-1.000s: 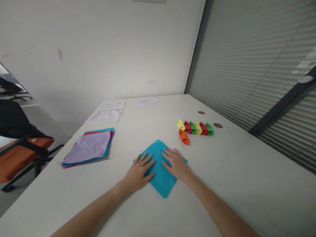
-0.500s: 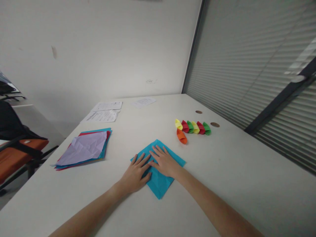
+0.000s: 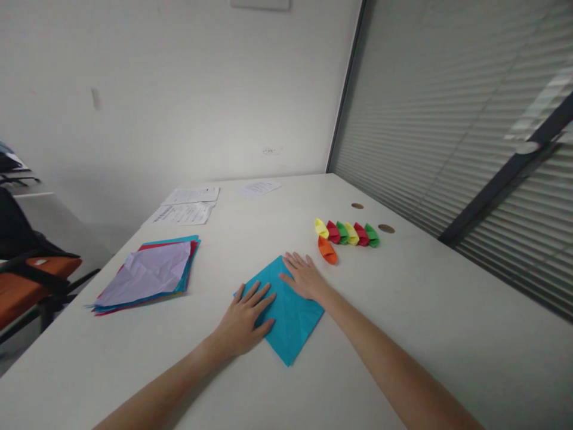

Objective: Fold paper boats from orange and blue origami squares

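Right hand (image 3: pixel 305 279) slid outward, left hand (image 3: pixel 244 319) beside, fingers (image 3: pixel 259 297) splayed flat atop teal paper (image 3: pixel 293 319)

Both the left hand (image 3: pixel 244 319) and the right hand (image 3: pixel 304 278) lie on the paper square (image 3: pixel 289 316) on the table (image 3: pixel 412 310). From the square, the stack of sheets (image 3: pixel 147 272) lies at 10 o'clock, the folded paper shapes (image 3: pixel 347 233) at 1 o'clock, and the printed pages (image 3: pixel 188 206) far off at 11.

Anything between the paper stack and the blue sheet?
Nothing: head view shows bare table between the paper stack and the blue sheet; the left hand lies flat on the sheet's left edge.
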Tool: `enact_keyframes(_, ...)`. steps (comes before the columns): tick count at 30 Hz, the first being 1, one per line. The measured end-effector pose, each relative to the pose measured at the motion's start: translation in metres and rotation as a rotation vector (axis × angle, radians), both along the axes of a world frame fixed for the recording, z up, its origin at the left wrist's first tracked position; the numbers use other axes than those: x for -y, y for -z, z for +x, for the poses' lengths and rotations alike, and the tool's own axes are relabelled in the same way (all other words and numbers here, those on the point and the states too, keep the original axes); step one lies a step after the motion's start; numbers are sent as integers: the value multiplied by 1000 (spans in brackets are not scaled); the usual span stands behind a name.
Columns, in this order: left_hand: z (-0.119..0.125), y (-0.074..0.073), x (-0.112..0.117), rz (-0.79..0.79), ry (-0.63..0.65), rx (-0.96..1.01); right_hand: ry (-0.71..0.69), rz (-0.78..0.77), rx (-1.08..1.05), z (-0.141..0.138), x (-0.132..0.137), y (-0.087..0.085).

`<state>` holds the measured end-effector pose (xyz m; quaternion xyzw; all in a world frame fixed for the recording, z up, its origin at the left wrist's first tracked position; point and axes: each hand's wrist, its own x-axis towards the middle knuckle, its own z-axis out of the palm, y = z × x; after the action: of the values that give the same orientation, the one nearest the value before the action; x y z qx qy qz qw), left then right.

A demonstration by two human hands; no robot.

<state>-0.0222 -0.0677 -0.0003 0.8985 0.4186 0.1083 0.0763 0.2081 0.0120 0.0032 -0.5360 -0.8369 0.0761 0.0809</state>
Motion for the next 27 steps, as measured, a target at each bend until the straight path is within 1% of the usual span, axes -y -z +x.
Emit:
enact_keyframes(2,0,-1,0,-13,-7,-3,94,51,-3,8,-4,-2)
enact_keyframes(3,1,-1,0,-16,-14,-5,107,90,-20,8,-4,-4)
enact_keyframes(4,1,-1,0,-14,-24,-5,88,129,-43,4,-2,-7)
enact_keyframes(5,1,-1,1,-6,-34,-3,38,161,-69,-2,1,-11)
enact_keyframes(7,2,0,1,15,-47,0,-126,172,-123,-21,10,-17)
enact_keyframes(9,2,1,1,28,-50,-1,-304,96,-167,-43,18,-19)
enact_keyframes(10,2,1,1,28,-49,-6,-367,58,-183,-52,21,-19)
enact_keyframes(12,3,1,2,24,-50,-18,-414,-2,-199,-65,24,-16)
enact_keyframes(14,3,2,1,29,-54,-21,-393,-29,-190,-68,24,-11)
enact_keyframes(16,2,3,1,40,-54,-14,-348,-18,-160,-61,21,-7)
enact_keyframes(19,1,4,0,40,-50,-11,-245,27,-93,-35,11,-1)
enact_keyframes(22,0,4,0,34,-45,-13,-104,2,-30,-6,-2,3)
enact_keyframes(25,0,4,0,44,-36,-7,51,29,-16,9,-9,2)
enact_keyframes(27,0,4,0,43,-38,-8,83,108,-42,5,-7,-3)
